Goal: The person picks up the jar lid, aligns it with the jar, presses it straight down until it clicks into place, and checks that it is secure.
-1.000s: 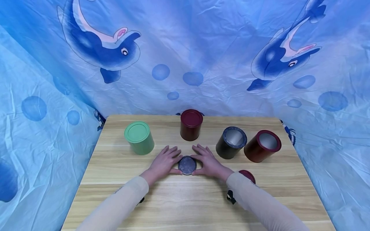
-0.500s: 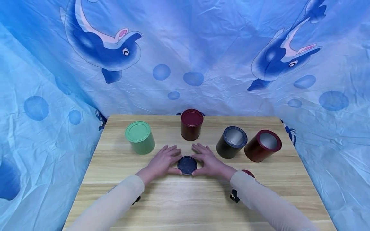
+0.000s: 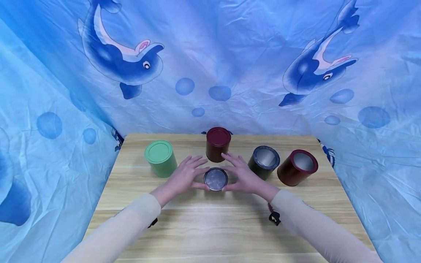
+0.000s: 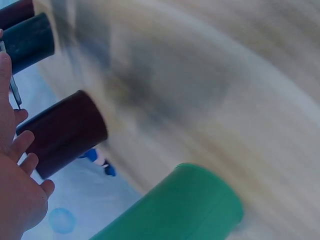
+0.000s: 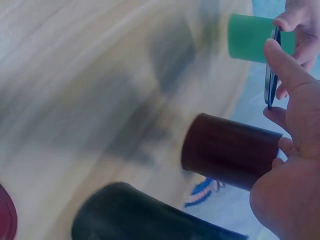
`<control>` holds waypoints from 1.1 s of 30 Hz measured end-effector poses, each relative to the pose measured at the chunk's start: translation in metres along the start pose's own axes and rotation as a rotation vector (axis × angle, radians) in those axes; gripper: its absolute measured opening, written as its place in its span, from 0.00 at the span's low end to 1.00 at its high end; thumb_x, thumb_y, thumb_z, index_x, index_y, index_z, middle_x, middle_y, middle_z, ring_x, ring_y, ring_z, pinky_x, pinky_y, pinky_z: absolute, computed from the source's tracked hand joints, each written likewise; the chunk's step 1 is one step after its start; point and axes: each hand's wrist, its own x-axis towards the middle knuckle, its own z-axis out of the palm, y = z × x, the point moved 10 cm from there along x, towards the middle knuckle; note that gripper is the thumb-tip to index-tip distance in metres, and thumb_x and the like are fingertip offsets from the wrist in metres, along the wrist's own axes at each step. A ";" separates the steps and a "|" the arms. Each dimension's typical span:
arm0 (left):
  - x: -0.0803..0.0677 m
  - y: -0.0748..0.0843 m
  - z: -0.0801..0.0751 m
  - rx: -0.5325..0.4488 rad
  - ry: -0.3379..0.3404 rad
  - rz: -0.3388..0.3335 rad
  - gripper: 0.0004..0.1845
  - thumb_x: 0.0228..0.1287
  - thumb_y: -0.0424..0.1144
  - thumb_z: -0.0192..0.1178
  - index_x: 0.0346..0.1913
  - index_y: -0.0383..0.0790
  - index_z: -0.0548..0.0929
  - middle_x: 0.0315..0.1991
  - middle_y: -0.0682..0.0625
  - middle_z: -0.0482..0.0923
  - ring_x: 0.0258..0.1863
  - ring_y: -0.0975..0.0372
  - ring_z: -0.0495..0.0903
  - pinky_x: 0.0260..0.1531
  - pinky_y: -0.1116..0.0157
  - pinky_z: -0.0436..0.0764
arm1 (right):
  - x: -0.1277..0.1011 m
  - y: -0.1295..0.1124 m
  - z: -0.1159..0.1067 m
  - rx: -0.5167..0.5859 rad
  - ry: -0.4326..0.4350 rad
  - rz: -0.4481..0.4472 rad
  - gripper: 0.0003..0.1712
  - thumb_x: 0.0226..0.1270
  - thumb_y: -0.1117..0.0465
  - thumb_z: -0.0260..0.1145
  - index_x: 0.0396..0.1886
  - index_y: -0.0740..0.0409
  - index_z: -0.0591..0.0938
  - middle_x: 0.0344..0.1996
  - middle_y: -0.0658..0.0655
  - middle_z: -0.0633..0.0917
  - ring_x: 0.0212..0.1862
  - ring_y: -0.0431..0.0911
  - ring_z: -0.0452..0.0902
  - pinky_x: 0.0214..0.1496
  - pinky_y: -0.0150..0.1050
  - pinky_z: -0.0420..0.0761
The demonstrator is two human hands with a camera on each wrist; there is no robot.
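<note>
Both your hands pinch the round dark lid (image 3: 215, 179) by its edge, the left hand (image 3: 182, 176) on its left side and the right hand (image 3: 241, 174) on its right, thumbs and fingers curled against the rim. You hold it above the wooden table (image 3: 210, 226), just in front of the closed maroon can (image 3: 217, 144). A green can (image 3: 160, 158) stands left; the open black can (image 3: 264, 162) and open red can (image 3: 297, 167) stand right.

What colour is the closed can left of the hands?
Green: the can has a green body and lid, clearest in the head view.
</note>
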 end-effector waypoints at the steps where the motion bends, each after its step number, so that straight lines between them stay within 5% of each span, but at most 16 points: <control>1: 0.003 0.001 -0.003 -0.001 0.002 -0.001 0.41 0.56 0.66 0.76 0.66 0.43 0.87 0.75 0.41 0.75 0.78 0.43 0.68 0.79 0.37 0.59 | -0.001 0.000 -0.004 -0.005 0.007 -0.003 0.43 0.54 0.48 0.88 0.67 0.63 0.84 0.84 0.65 0.60 0.85 0.67 0.48 0.81 0.75 0.47; 18: 0.060 0.025 -0.034 0.064 0.041 0.081 0.42 0.54 0.67 0.75 0.68 0.46 0.86 0.76 0.43 0.74 0.80 0.45 0.65 0.81 0.41 0.59 | -0.020 0.015 -0.065 -0.055 0.139 0.000 0.44 0.51 0.51 0.89 0.66 0.62 0.85 0.83 0.64 0.63 0.85 0.65 0.49 0.82 0.73 0.44; 33: 0.106 0.043 -0.029 0.085 -0.024 0.133 0.42 0.58 0.69 0.72 0.70 0.49 0.84 0.76 0.46 0.74 0.81 0.49 0.64 0.81 0.43 0.58 | -0.041 0.041 -0.094 -0.054 0.146 0.094 0.43 0.54 0.51 0.88 0.67 0.64 0.84 0.83 0.66 0.62 0.85 0.66 0.49 0.81 0.76 0.45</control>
